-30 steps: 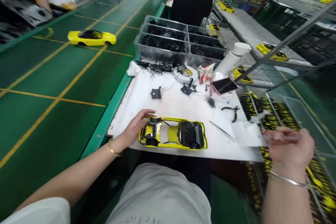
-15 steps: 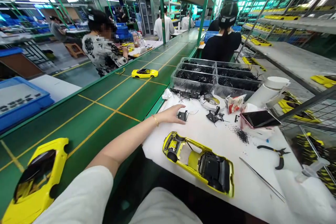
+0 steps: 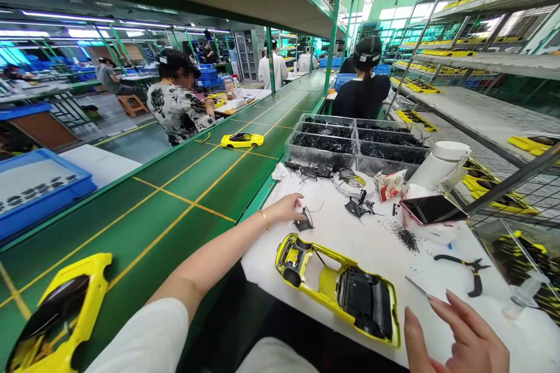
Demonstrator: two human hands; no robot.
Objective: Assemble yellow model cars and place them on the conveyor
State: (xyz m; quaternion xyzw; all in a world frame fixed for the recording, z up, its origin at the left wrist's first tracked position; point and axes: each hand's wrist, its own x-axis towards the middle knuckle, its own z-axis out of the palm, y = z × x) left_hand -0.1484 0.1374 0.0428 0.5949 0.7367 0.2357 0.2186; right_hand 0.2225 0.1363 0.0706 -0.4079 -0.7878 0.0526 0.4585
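Note:
My left hand [image 3: 286, 208] reaches over the white worktop with curled fingers. At its thumb and fingertips is a small black plastic part [image 3: 304, 220] with a thin wire-like strand. Closer to me lies a yellow model car body [image 3: 326, 280], upside down, its black interior showing. My right hand [image 3: 459, 335] is at the lower right, thumb and fingers spread. Its fingertips are over a thin metal tool [image 3: 416, 285], most of which the hand hides; contact is unclear. Black-handled cutting pliers [image 3: 466, 265] lie beyond that hand.
A clear divided bin [image 3: 321, 154] of black parts stands at the back, beside a white bottle [image 3: 440, 166]. A phone [image 3: 434, 210] lies near scattered black bits [image 3: 406, 239]. Left runs a green conveyor [image 3: 175, 210] with yellow car bodies. Co-workers sit farther along.
My right hand has come into view at the lower right, over the metal tool. My left hand and the small black part have shifted slightly toward me. The view has tilted up.

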